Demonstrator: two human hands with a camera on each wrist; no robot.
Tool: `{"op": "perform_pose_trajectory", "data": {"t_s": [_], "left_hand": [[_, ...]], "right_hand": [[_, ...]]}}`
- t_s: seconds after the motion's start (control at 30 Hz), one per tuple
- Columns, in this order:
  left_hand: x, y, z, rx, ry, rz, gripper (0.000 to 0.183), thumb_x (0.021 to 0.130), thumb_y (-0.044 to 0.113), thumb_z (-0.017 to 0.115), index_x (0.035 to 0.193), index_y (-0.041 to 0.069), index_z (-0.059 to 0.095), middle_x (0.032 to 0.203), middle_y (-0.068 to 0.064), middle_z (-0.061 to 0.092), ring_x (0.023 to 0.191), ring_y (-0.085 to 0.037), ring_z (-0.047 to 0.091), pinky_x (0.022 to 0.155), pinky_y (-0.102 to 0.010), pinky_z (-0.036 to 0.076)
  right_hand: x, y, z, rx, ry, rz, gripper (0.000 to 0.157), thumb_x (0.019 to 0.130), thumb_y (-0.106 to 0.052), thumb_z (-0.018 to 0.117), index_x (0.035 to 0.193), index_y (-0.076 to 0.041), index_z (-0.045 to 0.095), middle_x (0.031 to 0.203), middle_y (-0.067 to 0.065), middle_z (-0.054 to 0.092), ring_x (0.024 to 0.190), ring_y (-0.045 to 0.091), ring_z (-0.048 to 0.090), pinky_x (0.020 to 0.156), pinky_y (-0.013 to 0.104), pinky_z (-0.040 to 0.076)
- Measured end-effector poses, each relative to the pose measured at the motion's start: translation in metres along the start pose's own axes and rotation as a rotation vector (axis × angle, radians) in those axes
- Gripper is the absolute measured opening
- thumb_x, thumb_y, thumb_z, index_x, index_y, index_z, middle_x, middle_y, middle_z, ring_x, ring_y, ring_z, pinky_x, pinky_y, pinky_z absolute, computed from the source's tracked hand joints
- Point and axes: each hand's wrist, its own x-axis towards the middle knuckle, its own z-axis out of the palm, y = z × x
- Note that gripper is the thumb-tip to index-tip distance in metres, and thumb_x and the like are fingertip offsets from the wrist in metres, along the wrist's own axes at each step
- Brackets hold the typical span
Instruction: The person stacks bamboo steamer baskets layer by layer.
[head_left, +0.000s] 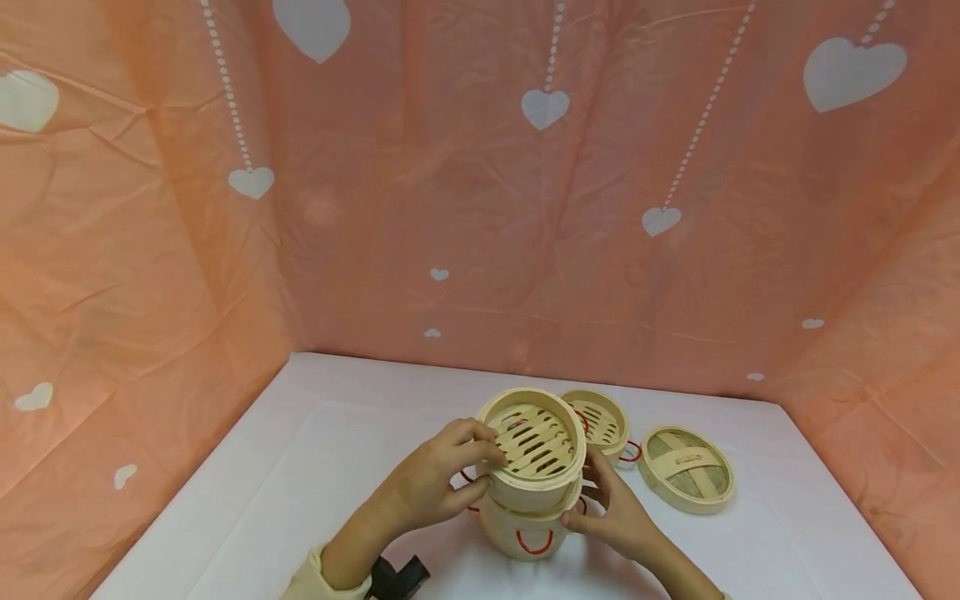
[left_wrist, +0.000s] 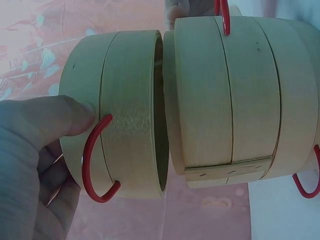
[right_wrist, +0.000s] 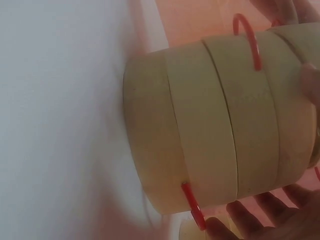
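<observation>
A round bamboo steamer basket [head_left: 532,483] with a slatted bottom sits tilted at the top of a stack in the head view. Its near side is gripped by my left hand [head_left: 450,467], thumb on the outer wall and fingers over the rim. Below it stands the lower bamboo steamer [head_left: 517,533] with red loop handles. In the left wrist view a narrow gap shows between the upper basket [left_wrist: 127,75] and the lower steamer [left_wrist: 225,100]. My right hand [head_left: 618,512] is curled round the right side of the stack, its fingers [right_wrist: 272,205] along the wall.
Behind the stack, another steamer basket [head_left: 603,417] with red handles stands on the white table [head_left: 337,417]. A round woven lid [head_left: 686,471] lies to its right. Pink cloth [head_left: 480,208] with white hearts encloses the back and sides. A black device [head_left: 397,577] sits at my left wrist.
</observation>
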Motion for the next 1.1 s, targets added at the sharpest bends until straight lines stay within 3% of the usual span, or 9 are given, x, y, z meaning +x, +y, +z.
{"op": "perform_pose_trajectory", "data": {"t_s": [0.57, 1.1], "left_hand": [[0.001, 0.001, 0.004, -0.023, -0.001, -0.009, 0.028, 0.077, 0.0, 0.072, 0.1, 0.016, 0.066, 0.11, -0.002, 0.059, 0.104, -0.016, 0.058, 0.075, -0.007, 0.047], [-0.001, 0.003, 0.013, 0.003, 0.024, -0.025, 0.03, 0.073, 0.002, 0.073, 0.098, 0.017, 0.067, 0.108, 0.002, 0.059, 0.105, -0.014, 0.058, 0.076, -0.01, 0.047]], "right_hand": [[0.001, -0.003, -0.001, 0.0, -0.007, 0.005, 0.093, 0.08, -0.018, 0.078, 0.153, -0.016, 0.02, 0.145, 0.019, 0.042, 0.12, 0.005, 0.05, 0.096, 0.032, 0.048], [0.0, -0.002, 0.001, 0.002, 0.006, 0.032, 0.094, 0.077, -0.01, 0.076, 0.153, -0.017, 0.021, 0.145, 0.017, 0.043, 0.12, 0.001, 0.049, 0.094, 0.032, 0.049]]}}
